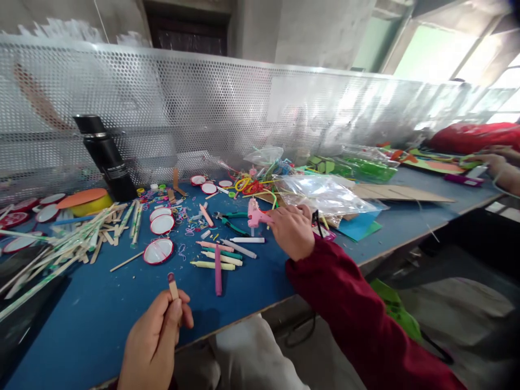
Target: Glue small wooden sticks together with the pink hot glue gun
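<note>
Head view: left hand (156,336) pinches craft stick (173,285) upright; right hand (291,229) closed around pink glue gun (255,214). Advice: steady stick tip, apply small bead.

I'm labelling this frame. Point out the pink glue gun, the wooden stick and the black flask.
pink glue gun (255,214), head view, on its body.
wooden stick (173,285), head view, upper end.
black flask (106,154), head view, mid-body.

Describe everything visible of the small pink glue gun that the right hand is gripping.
The small pink plastic glue gun stands upright on the blue table, its body pointing left, away from the right hand, which wraps its rear and handle. A thin stand props its front end on the table. Green-handled pliers lie just beside it.
</note>
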{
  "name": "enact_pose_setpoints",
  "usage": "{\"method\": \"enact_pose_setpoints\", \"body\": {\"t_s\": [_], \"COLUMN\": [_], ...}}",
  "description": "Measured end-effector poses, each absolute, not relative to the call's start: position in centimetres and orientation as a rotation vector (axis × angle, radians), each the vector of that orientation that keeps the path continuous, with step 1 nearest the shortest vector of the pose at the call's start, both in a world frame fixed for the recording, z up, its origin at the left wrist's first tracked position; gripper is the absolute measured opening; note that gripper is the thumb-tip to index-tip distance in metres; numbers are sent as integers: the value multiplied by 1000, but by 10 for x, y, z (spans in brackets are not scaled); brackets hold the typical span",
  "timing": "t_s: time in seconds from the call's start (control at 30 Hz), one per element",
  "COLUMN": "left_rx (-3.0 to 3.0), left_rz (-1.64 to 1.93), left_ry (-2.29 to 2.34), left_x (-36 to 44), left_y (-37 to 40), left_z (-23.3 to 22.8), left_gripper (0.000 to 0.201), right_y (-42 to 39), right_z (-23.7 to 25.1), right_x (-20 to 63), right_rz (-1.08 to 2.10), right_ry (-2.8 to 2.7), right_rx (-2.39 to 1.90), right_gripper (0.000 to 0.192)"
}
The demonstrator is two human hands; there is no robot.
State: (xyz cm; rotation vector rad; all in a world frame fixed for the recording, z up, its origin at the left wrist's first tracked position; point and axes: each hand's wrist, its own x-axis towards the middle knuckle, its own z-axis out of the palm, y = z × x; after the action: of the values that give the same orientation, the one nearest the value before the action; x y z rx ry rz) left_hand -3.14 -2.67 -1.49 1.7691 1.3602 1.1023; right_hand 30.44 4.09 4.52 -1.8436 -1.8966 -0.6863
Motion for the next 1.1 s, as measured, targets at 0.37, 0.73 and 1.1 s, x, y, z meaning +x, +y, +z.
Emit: {"method": "enact_pose_setpoints", "body": {"t_s": [0.37, 0.73, 1.1], "left_rx": [1779, 1734, 1685], "left_rz": [1146, 1122, 1142], "left_ry": [1360, 1342, 1354], "left_x": [-26, -27, -23], "left_y": [-29, -28, -29], "left_z": [-5, -8, -5], "left_gripper": [38, 41, 43], "right_y": [64, 34, 35], "right_z": [32, 36, 17], "right_x": [308, 278, 277], "right_rz": [-683, -575, -559], "right_ry": [-2004, -2071, -2078], "right_rx": [-1991, -1710, -1732], "right_gripper": [17, 19, 12]}}
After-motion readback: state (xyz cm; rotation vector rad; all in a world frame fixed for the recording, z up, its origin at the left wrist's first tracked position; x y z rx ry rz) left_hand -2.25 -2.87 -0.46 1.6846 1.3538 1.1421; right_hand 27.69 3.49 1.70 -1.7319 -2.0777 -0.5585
